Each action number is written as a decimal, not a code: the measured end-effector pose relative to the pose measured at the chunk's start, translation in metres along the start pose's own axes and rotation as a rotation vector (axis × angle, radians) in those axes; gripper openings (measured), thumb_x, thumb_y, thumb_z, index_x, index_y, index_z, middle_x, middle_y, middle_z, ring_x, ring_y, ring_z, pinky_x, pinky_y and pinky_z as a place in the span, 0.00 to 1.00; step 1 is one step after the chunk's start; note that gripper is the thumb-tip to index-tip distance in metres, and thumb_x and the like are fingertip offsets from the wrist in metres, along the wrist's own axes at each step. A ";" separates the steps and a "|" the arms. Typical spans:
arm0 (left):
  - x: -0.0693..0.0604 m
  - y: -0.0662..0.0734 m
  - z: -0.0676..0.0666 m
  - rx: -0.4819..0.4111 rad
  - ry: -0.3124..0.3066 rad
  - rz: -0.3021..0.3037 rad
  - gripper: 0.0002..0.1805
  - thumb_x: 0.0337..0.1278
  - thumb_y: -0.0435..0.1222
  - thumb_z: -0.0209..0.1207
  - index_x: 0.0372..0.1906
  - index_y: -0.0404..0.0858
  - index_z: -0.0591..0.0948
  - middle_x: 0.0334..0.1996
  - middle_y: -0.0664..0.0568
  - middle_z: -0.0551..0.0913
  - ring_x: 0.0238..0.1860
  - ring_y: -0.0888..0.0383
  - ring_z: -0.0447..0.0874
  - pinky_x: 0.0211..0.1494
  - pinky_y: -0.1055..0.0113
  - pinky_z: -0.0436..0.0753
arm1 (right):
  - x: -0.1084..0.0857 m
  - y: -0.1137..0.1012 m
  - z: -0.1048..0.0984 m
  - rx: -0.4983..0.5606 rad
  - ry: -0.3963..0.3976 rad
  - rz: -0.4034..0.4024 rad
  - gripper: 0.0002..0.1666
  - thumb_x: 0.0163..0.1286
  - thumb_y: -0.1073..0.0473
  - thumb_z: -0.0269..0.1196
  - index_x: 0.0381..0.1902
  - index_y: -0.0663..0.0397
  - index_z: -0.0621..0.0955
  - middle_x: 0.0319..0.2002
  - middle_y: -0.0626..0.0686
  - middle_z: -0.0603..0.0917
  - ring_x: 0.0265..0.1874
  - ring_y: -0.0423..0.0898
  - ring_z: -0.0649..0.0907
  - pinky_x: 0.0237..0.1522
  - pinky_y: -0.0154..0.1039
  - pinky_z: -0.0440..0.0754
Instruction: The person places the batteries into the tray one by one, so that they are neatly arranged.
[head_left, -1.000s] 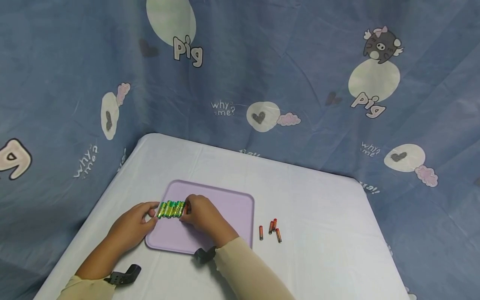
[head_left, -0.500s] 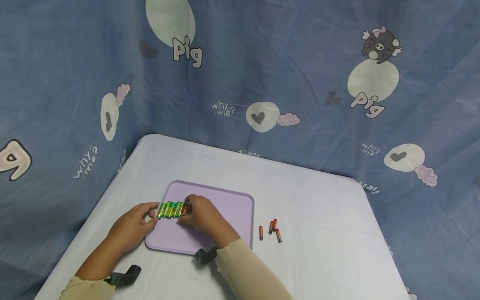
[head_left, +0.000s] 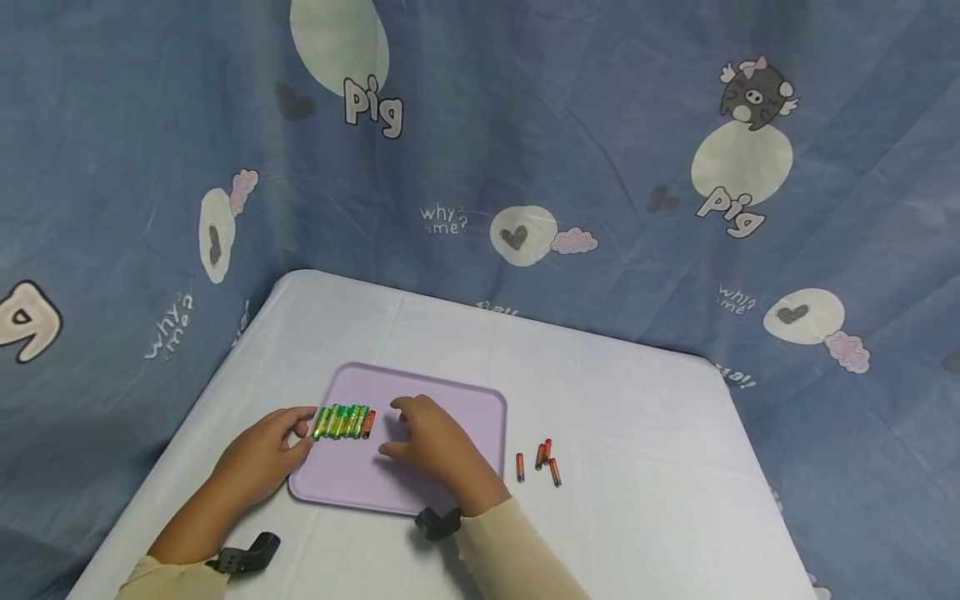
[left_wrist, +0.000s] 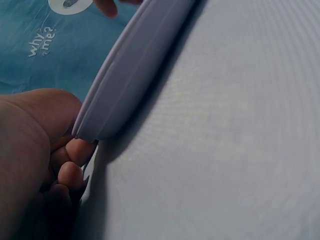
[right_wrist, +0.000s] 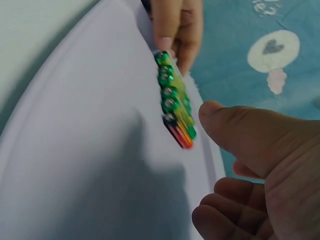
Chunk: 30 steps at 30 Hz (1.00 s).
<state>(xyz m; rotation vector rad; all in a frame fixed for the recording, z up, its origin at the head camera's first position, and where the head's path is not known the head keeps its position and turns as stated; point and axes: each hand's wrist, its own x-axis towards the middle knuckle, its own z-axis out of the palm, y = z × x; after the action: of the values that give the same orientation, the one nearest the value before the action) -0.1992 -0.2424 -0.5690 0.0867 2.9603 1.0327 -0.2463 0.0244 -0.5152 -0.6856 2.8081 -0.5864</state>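
Note:
A row of green-and-yellow batteries (head_left: 341, 422) lies side by side in the left part of a lilac tray (head_left: 431, 386). At the row's right end lies one red-and-black battery (head_left: 369, 424), also seen in the right wrist view. My left hand (head_left: 258, 454) holds the tray's left rim, with thumb and forefinger tips beside the row's left end. The left wrist view shows its other fingers (left_wrist: 70, 175) curled by the rim. My right hand (head_left: 435, 446) hovers over the tray, right of the row, thumb and fingers apart, holding nothing.
Several loose red-and-black batteries (head_left: 540, 455) lie on the white-covered table (head_left: 637, 467) just right of the tray. A blue printed curtain (head_left: 480, 150) hangs behind and beside the table. Each wrist wears a black camera (head_left: 247, 554).
My right hand has let go of the red-and-black battery at the row's right end and drawn back to the right, its fingers spreading. The left hand stays in place.

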 end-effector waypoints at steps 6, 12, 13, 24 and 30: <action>-0.002 -0.003 0.000 0.001 0.004 0.001 0.27 0.66 0.39 0.64 0.68 0.37 0.78 0.42 0.57 0.79 0.34 0.62 0.69 0.35 0.65 0.68 | -0.020 0.013 -0.008 0.023 0.030 0.014 0.37 0.62 0.46 0.77 0.67 0.48 0.80 0.51 0.47 0.85 0.51 0.40 0.83 0.59 0.38 0.80; -0.002 -0.003 0.001 -0.003 -0.002 -0.003 0.28 0.66 0.39 0.65 0.68 0.36 0.77 0.42 0.57 0.79 0.34 0.62 0.69 0.35 0.65 0.68 | -0.040 0.042 -0.020 0.049 0.079 0.069 0.36 0.63 0.48 0.77 0.66 0.50 0.80 0.53 0.50 0.84 0.51 0.44 0.84 0.58 0.43 0.82; -0.002 -0.003 0.001 -0.002 -0.002 -0.005 0.28 0.66 0.39 0.65 0.68 0.36 0.77 0.42 0.57 0.79 0.34 0.62 0.69 0.35 0.65 0.68 | -0.043 0.048 -0.023 0.050 0.091 0.079 0.36 0.63 0.48 0.77 0.66 0.51 0.80 0.53 0.50 0.84 0.51 0.45 0.84 0.57 0.44 0.82; -0.001 -0.003 0.003 0.004 -0.012 -0.007 0.28 0.66 0.40 0.64 0.69 0.35 0.77 0.42 0.56 0.79 0.34 0.60 0.70 0.35 0.65 0.68 | -0.077 0.118 -0.046 0.012 0.176 0.267 0.32 0.65 0.50 0.76 0.64 0.51 0.81 0.53 0.52 0.85 0.46 0.47 0.84 0.51 0.48 0.84; 0.001 -0.001 0.003 0.000 0.011 0.003 0.27 0.65 0.38 0.65 0.67 0.36 0.78 0.41 0.56 0.79 0.34 0.60 0.70 0.35 0.65 0.67 | -0.100 0.156 -0.059 0.029 0.233 0.347 0.29 0.65 0.53 0.75 0.63 0.51 0.82 0.53 0.52 0.85 0.38 0.43 0.80 0.43 0.44 0.80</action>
<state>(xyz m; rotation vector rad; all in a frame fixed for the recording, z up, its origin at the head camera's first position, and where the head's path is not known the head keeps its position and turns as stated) -0.2004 -0.2417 -0.5722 0.0862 2.9709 1.0365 -0.2378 0.2183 -0.5184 -0.1202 3.0217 -0.6743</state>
